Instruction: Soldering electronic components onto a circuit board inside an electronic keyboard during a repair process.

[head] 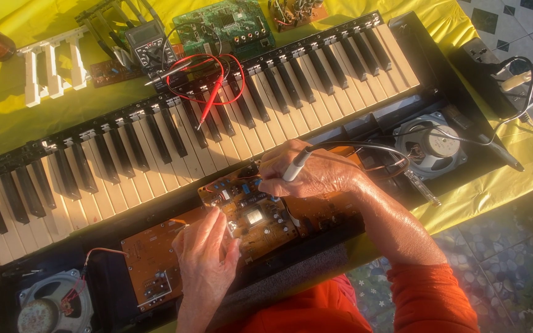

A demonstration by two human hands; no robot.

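Note:
An opened electronic keyboard lies across a yellow cloth, its black and white keys exposed. A brown circuit board sits tilted in the open case below the keys. My right hand grips a soldering iron like a pen, tip down at the board's upper edge, its black cord trailing right. My left hand rests on the board's lower left edge, fingers holding it. A second brown board lies flat just left of that hand.
Round speakers sit in the case at bottom left and right. A multimeter with red leads lies above the keys, beside a green circuit board and loose white keys. Tiled floor shows at the right.

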